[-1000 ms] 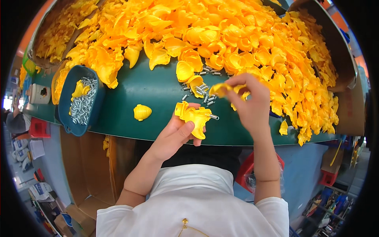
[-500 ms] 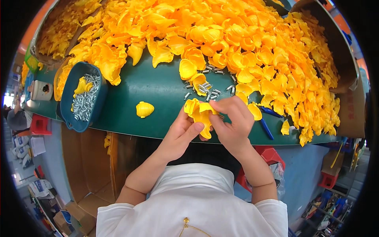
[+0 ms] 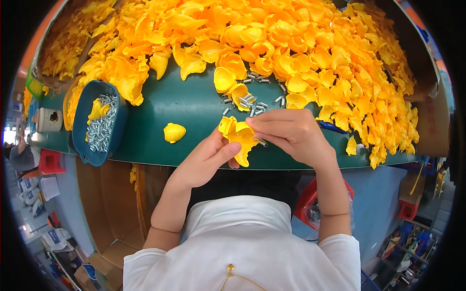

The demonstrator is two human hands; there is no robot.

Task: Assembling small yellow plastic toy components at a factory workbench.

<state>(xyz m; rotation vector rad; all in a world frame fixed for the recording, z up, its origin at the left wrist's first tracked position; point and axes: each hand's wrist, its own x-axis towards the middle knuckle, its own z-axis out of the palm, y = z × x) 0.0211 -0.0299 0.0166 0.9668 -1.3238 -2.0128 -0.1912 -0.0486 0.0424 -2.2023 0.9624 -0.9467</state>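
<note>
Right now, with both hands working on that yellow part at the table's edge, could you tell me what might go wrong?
The yellow plastic part sits between the left hand and right hand over the green table edge, so a slipped grip could drop it to the floor. The small metal piece under the right fingertips could fall too. Loose metal pieces nearby might get knocked off.

Green bench (image 3: 170, 109) carried huge heap of yellow plastic shells (image 3: 291, 43) across far side, spilling to right edge. Blue oval tray (image 3: 99, 123) sat near left edge, holding small metal screws (image 3: 101, 131) and one yellow shell. Lone yellow shell (image 3: 174, 132) lay on bare bench near front edge, right of tray. Loose screws (image 3: 255, 102) scattered at heap's foot, mid-bench. Blue tool (image 3: 332, 127) lay partly hidden toward right. Red stool (image 3: 51, 161) stood below left edge; cardboard boxes (image 3: 111, 257) on floor.
</note>
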